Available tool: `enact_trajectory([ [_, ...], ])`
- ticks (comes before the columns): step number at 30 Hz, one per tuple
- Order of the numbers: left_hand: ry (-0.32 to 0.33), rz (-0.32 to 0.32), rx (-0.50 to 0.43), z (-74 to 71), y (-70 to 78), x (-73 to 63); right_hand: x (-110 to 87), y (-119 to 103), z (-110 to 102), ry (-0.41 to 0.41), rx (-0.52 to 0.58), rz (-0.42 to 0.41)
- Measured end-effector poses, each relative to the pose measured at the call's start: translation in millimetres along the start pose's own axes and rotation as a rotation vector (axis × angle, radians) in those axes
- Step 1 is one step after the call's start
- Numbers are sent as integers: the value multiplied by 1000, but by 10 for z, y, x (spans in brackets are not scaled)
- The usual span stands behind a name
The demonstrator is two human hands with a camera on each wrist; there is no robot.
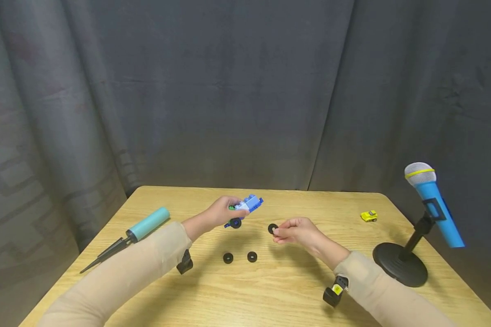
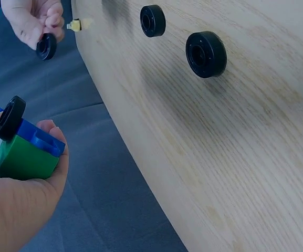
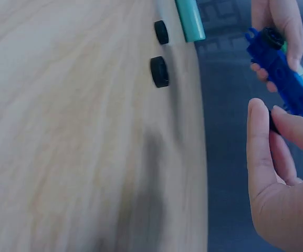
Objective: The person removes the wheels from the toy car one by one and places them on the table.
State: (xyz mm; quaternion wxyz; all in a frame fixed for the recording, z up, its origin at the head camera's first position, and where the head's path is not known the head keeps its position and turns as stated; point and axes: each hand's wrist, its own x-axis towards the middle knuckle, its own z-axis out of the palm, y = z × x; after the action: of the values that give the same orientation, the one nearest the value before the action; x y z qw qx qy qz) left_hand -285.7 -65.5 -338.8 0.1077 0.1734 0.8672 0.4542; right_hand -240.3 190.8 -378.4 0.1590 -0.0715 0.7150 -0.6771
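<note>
My left hand (image 1: pixel 225 212) grips a toy car (image 1: pixel 250 204) built of blue, light blue and green blocks, holding it above the table. One black wheel (image 2: pixel 11 118) is fitted on the car, and its blue underside (image 3: pixel 282 71) shows in the right wrist view. Between thumb and fingers of my right hand (image 1: pixel 296 232) I pinch a loose black wheel (image 1: pixel 272 228), a short way right of the car. Two more black wheels, a left one (image 1: pixel 227 258) and a right one (image 1: pixel 252 256), lie on the table in front of the hands.
On the left lies a turquoise pump (image 1: pixel 149 224) with a black pointed nozzle. A blue toy microphone (image 1: pixel 439 211) stands on a round black base (image 1: pixel 400 265) at the right. Nearby sits a small yellow car (image 1: pixel 369 215). Grey curtains hang behind the wooden table (image 1: pixel 212 299).
</note>
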Motion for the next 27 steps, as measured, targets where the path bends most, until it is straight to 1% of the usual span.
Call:
enact_trajectory([
  [5,7,3,9,0,1,1,-11,104,-3,8,21,58],
  [10,8,-12,1,-6,1,0,-42,205,1,22,6,128],
  [13,4,-22,-5,-13,2,6,-55,248,6,45,-15,151],
  [19,1,-35,-23,-29,8,24,-59,304,39,87,-89,168],
  [24,-10,-36,-33,-30,3,40,-73,342,92,93,-143,185],
  [27,-6,-36,-29,-25,-2,47,-85,345,115,95,-170,180],
])
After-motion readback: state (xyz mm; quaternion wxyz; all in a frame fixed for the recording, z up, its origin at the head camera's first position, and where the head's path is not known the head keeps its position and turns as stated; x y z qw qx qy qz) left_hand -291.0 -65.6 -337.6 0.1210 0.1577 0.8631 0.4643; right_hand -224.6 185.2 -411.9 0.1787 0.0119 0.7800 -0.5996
